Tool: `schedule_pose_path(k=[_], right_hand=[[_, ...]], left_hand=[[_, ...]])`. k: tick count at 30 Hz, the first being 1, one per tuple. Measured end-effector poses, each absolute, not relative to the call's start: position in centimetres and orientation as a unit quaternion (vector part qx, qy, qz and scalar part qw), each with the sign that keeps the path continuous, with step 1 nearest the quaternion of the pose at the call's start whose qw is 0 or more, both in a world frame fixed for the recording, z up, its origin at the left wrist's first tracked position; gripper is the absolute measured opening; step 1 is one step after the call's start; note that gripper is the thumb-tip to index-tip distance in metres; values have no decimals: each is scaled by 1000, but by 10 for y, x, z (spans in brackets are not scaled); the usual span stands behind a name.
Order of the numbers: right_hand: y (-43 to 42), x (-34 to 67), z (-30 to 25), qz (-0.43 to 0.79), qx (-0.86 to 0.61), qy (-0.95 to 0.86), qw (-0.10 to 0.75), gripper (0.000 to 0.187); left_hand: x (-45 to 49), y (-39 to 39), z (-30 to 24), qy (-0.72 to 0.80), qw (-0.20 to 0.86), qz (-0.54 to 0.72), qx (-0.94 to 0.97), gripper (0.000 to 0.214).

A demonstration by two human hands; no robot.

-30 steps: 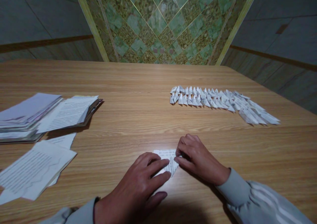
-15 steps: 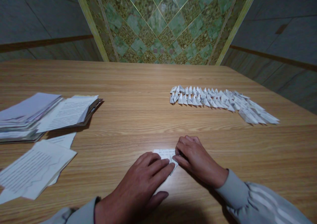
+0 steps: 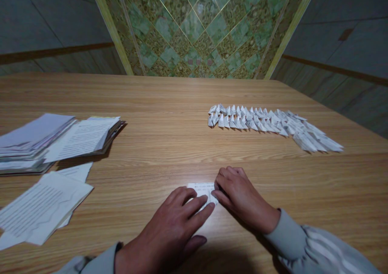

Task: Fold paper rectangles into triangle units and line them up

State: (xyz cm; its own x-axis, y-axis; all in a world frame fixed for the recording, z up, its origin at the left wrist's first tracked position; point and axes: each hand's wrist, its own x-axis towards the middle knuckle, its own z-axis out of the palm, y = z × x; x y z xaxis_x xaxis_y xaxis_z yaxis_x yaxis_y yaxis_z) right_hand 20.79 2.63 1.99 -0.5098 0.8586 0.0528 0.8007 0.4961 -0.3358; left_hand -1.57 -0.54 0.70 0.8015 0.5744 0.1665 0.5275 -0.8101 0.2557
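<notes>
Low in the middle of the frame, a small slip of printed paper (image 3: 201, 188), white and partly folded, lies flat on the wood-grain counter (image 3: 169, 144), whose pale laminate shows long straight streaks. The left hand (image 3: 172, 225) rests on the slip's lower left part, palm down, its fingers (image 3: 197, 204) stretched long and slightly spread, pressing the paper flat without closing on it. The right hand (image 3: 239, 197) meets the slip's right edge with fingers (image 3: 218, 185) bent into a tight curl, tips on the paper; whether they pinch it or only press it cannot be told. Both wrists come out of soft grey sleeves. At the centre right, a long row of folded paper triangles (image 3: 266, 124) lies overlapped like scales. At the left edge sits a thick stack of printed sheets (image 3: 54, 140), and below it lie loose sheets with ragged torn edges (image 3: 42, 209). A glossy green diamond-patterned tile panel (image 3: 194, 27) fills the top centre.
</notes>
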Motion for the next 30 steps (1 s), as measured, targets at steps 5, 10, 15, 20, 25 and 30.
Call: schedule_pose_path(k=[5,10,15,20,25,30], right_hand=[[25,207,20,129,-487,-858,105,11],[26,207,18,114,-487,-860,98,11],[25,206,16,94,-484,-865,96,12],[21,206,15,51,-485,-867,100,11],[20,208,13,10,-490,-865,106,11],[20,213,10,7,-498,-858,126,15]], left_hand=[[-17,-7,4,298,92,114,943,61],[-17,-7,4,298,80,111,945,59],[-16,-7,6,292,68,101,949,60],[-16,-7,4,289,62,98,950,66],[-17,-5,2,288,62,90,951,71],[-19,-6,2,285,64,73,954,78]])
